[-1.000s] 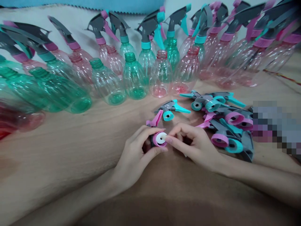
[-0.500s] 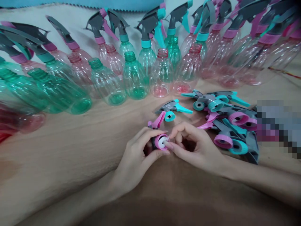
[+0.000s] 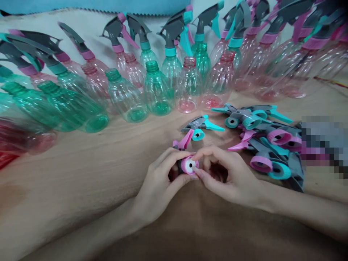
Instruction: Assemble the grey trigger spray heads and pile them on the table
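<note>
Twd the tabletop's [image 3: 89,174] far edge, L to R: 9 open necks visible, 5 on green btls [image 3: 159,90], 4 on pink btls [image 3: 189,88]. Closer in: L hand [image 3: 159,177], thumb + fingers clamped round cap of 1 pink head [image 3: 184,166]; cap sits btwn fingertips, 1 white disc [image 3: 187,168] w/ hole inside. Just beyond: 1 teal head [image 3: 199,124]. Then R hand [image 3: 224,174], thumb + index at cap's R rim, slightly spread; can't tell if pinching anything. Twd R edge: pile [image 3: 257,148], 7 caps visible (4 teal, 3 pink).

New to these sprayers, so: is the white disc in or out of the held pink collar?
In: the pink collar surrounds the white disc; depth unclear.
</note>
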Demonstrator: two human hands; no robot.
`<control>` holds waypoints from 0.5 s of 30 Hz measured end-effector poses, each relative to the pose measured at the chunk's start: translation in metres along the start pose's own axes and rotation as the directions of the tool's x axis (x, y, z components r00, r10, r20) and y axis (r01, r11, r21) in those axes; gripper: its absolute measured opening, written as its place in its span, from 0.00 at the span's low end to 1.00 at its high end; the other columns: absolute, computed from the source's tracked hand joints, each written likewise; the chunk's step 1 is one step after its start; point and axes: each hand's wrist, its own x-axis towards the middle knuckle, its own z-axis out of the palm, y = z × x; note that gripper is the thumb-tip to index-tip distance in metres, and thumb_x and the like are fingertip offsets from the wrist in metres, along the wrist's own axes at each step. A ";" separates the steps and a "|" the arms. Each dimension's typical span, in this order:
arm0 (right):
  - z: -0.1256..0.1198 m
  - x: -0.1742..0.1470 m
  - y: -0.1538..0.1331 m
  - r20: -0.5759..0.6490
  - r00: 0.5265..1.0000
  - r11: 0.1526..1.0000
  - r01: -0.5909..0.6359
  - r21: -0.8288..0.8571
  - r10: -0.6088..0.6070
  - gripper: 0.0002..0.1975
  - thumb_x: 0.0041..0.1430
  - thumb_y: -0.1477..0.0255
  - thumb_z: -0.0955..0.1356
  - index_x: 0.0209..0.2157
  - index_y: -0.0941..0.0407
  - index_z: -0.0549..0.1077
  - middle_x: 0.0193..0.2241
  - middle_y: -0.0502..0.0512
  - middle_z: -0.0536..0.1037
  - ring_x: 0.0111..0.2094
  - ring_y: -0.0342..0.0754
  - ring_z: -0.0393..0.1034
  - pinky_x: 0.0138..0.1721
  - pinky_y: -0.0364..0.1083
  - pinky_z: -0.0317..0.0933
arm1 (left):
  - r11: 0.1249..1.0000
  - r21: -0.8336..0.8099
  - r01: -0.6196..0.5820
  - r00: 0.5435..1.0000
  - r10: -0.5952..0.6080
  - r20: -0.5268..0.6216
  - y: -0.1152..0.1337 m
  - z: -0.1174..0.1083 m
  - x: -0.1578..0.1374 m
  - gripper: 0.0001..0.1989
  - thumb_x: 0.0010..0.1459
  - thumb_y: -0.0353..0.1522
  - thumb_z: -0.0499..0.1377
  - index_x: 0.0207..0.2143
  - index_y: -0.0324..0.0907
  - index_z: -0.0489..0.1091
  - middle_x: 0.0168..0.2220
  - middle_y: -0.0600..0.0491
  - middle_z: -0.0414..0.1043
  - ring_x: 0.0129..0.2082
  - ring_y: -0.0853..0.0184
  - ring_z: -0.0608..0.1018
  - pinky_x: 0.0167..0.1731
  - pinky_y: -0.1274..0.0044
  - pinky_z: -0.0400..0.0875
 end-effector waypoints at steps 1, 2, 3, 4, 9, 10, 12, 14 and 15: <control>0.000 0.000 0.000 0.001 1.000 1.000 -0.007 -0.007 0.007 0.10 0.56 0.79 0.66 0.41 0.58 0.66 0.18 0.39 0.60 0.16 0.34 0.54 0.16 0.35 0.51 | 1.000 0.003 -0.005 1.000 0.005 0.001 0.000 0.000 -0.001 0.13 0.56 0.25 0.61 0.44 0.45 0.69 0.37 0.57 0.68 0.33 0.71 0.70 0.31 0.81 0.64; 0.000 0.000 0.000 0.002 1.000 1.000 -0.014 -0.013 0.014 0.10 0.56 0.79 0.66 0.41 0.57 0.67 0.18 0.39 0.60 0.16 0.34 0.54 0.16 0.35 0.51 | 1.000 0.007 -0.008 1.000 0.008 0.001 0.000 0.000 -0.001 0.13 0.56 0.25 0.61 0.44 0.45 0.69 0.37 0.57 0.68 0.34 0.71 0.70 0.32 0.82 0.64; 0.000 0.000 0.000 0.002 1.000 1.000 -0.017 -0.018 0.017 0.10 0.55 0.79 0.67 0.41 0.57 0.67 0.18 0.39 0.60 0.16 0.34 0.54 0.16 0.35 0.51 | 1.000 0.011 -0.011 1.000 0.011 0.000 0.000 0.000 -0.002 0.14 0.56 0.24 0.61 0.44 0.45 0.69 0.37 0.57 0.67 0.33 0.72 0.70 0.32 0.82 0.64; 0.000 0.000 0.000 0.002 1.000 1.000 -0.018 -0.021 0.019 0.10 0.55 0.79 0.67 0.40 0.57 0.67 0.18 0.39 0.60 0.16 0.34 0.54 0.16 0.35 0.51 | 1.000 0.014 -0.015 1.000 0.016 -0.004 0.000 0.000 -0.002 0.14 0.56 0.24 0.62 0.44 0.46 0.69 0.37 0.58 0.67 0.32 0.72 0.70 0.31 0.82 0.64; 0.000 0.000 0.001 -0.001 1.000 1.000 -0.018 -0.005 0.018 0.12 0.52 0.80 0.67 0.39 0.56 0.67 0.17 0.38 0.60 0.15 0.34 0.54 0.16 0.34 0.51 | 0.999 0.034 -0.035 0.999 0.036 -0.024 -0.001 0.001 -0.002 0.16 0.54 0.23 0.62 0.44 0.46 0.70 0.36 0.58 0.67 0.29 0.74 0.68 0.28 0.83 0.64; 0.000 -0.001 0.000 0.000 1.000 1.000 -0.020 0.002 0.020 0.12 0.52 0.80 0.67 0.39 0.56 0.67 0.17 0.38 0.60 0.15 0.34 0.54 0.16 0.34 0.51 | 0.999 0.040 -0.036 0.999 0.037 -0.024 -0.001 0.001 -0.002 0.16 0.54 0.23 0.62 0.44 0.46 0.70 0.36 0.58 0.67 0.28 0.74 0.68 0.27 0.84 0.64; 0.000 0.000 0.000 0.014 1.000 0.999 -0.028 0.021 0.028 0.12 0.51 0.80 0.67 0.39 0.56 0.66 0.17 0.38 0.60 0.15 0.34 0.54 0.15 0.34 0.51 | 0.998 0.051 -0.042 0.999 0.044 -0.024 -0.001 0.001 -0.002 0.16 0.54 0.22 0.62 0.44 0.46 0.70 0.36 0.58 0.67 0.28 0.74 0.68 0.27 0.84 0.64; 0.001 0.000 0.001 0.027 0.999 0.998 -0.041 0.037 0.040 0.12 0.51 0.80 0.67 0.39 0.55 0.66 0.17 0.38 0.60 0.15 0.34 0.54 0.15 0.34 0.51 | 0.996 0.064 -0.058 0.998 0.060 -0.025 -0.002 0.001 -0.002 0.16 0.54 0.23 0.62 0.44 0.46 0.70 0.36 0.58 0.67 0.28 0.74 0.69 0.27 0.83 0.65; 0.001 0.000 0.001 0.029 0.998 0.998 -0.050 0.042 0.049 0.12 0.51 0.80 0.67 0.39 0.55 0.66 0.17 0.38 0.60 0.15 0.34 0.54 0.15 0.34 0.51 | 0.995 0.073 -0.066 0.997 0.068 -0.025 -0.002 0.000 -0.003 0.16 0.55 0.23 0.62 0.44 0.46 0.70 0.36 0.57 0.67 0.28 0.74 0.69 0.27 0.83 0.65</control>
